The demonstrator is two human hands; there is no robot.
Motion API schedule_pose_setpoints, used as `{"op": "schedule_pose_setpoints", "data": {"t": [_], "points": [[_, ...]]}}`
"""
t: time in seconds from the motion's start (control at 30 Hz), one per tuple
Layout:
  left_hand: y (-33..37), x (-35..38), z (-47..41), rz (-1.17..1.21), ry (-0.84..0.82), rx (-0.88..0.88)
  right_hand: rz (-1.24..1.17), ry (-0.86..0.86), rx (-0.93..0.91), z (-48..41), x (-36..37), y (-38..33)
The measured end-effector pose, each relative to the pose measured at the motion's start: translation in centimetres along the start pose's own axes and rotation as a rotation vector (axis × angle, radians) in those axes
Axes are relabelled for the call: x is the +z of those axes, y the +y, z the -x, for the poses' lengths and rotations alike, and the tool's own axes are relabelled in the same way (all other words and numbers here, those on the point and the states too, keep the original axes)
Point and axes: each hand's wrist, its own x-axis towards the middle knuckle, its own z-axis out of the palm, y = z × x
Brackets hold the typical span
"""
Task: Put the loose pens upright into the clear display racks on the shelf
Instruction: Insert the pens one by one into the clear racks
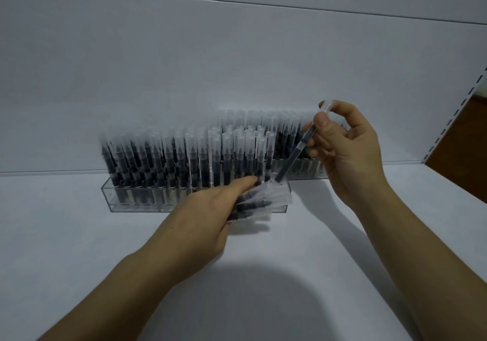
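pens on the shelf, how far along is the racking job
Mostly done, by the look of it: the front clear rack and the rack behind it are packed with upright pens. In hand: the right hand holds one pen, tilted, near the front rack's right end. Left: the small bunch of loose pens fanned in the left hand.

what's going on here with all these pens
A person is stocking pens into clear display racks on a white shelf. The left hand holds a small fanned bundle of loose pens low in front of the front rack. The right hand pinches a single pen near its clear cap, tilted, with its lower end down by the front rack's right end, not yet standing upright. Both racks already look packed with upright pens.
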Motion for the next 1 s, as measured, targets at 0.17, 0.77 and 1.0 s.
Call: {"op": "schedule_pose_setpoints", "data": {"t": [0.17, 0.77, 1.0], "points": [[0.1, 0.6, -0.1, -0.093, -0.017, -0.016, 0.085, 0.115, -0.071, -0.2, -0.3, 0.6], [-0.7, 0.9, -0.5, -0.046, 0.043, -0.012, 0.406, 0.077, -0.321, 0.0, 0.3, 2.0], [-0.7, 0.9, -0.5, -0.063, 0.029, -0.028, 0.647, -0.066, -0.433, -0.9, 1.3, 3.5]]}}
